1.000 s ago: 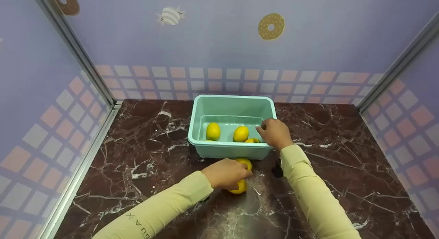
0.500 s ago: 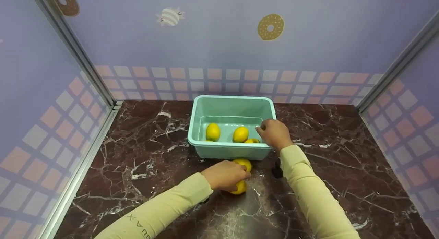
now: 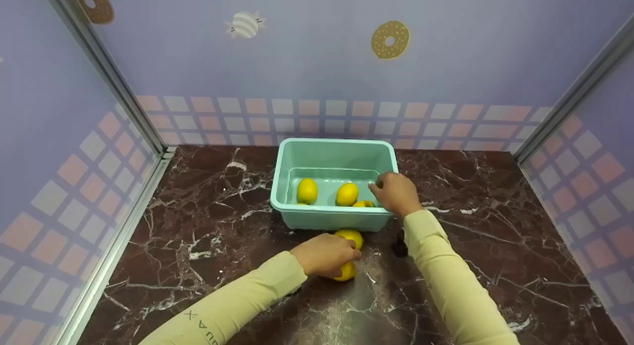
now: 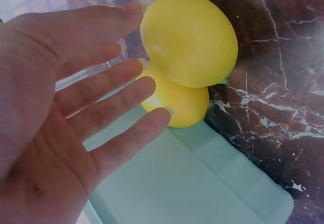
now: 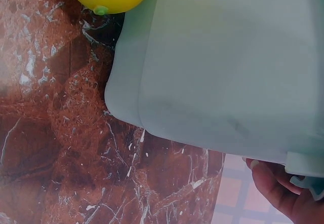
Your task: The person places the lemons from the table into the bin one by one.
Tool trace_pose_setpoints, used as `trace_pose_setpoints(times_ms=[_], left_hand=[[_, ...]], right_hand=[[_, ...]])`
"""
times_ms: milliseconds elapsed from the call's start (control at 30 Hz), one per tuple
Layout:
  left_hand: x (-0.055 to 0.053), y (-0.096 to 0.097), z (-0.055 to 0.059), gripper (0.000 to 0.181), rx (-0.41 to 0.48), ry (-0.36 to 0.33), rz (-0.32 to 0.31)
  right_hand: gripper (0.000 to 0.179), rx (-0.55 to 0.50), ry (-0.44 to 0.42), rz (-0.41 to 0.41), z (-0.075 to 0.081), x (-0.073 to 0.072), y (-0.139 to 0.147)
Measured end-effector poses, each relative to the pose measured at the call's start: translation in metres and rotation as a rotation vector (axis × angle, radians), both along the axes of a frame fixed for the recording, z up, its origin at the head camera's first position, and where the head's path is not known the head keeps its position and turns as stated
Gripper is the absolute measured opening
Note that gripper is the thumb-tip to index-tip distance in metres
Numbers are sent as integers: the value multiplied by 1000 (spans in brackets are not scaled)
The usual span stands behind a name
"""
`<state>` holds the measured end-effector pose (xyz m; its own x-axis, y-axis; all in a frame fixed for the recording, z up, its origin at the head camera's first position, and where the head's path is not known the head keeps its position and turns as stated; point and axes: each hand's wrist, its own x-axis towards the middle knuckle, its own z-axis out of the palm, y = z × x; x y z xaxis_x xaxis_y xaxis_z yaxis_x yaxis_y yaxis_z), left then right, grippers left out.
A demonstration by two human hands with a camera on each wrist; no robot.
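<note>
My left hand [image 3: 324,255] is at two yellow lemons on the counter in front of a mint-green plastic bin [image 3: 337,220]. In the left wrist view, its fingers are extended, with fingertips at the nearer lemon [image 4: 190,39] and the farther lemon [image 4: 179,102]. The farther one lies close to the bin's front wall. At the bin's right front corner, my right hand [image 3: 398,194] grips the rim, with fingers curled over it. A fingertip [image 5: 263,176] shows below the rim in the right wrist view. Inside the bin lie several lemons [image 3: 307,190], some partly hidden by the front wall.
Dark red marbled counter [image 3: 218,226] surrounds the bin. A patterned back wall [image 3: 317,63] rises just behind it, with side panels at left and right joined by metal frame strips [image 3: 119,87].
My left hand and the lemon nearest the bin have shifted very slightly left and toward the front. My right hand stays on the rim, and the lemons in the bin keep their places.
</note>
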<state>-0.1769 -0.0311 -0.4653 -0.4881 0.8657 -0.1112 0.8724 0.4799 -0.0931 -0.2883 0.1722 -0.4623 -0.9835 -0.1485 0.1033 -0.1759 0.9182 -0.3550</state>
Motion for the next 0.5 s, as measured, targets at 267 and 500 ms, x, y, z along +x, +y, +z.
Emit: trace_pose_setpoints(times_ms=[267,500], left_hand=[[-1,0,-5,22,21,-14,8],[0,1,-8,21,16,-10,0]], right_hand=[[38,-7,2,-6,0,0,0],[37,-6,9,-1,0,0,1]])
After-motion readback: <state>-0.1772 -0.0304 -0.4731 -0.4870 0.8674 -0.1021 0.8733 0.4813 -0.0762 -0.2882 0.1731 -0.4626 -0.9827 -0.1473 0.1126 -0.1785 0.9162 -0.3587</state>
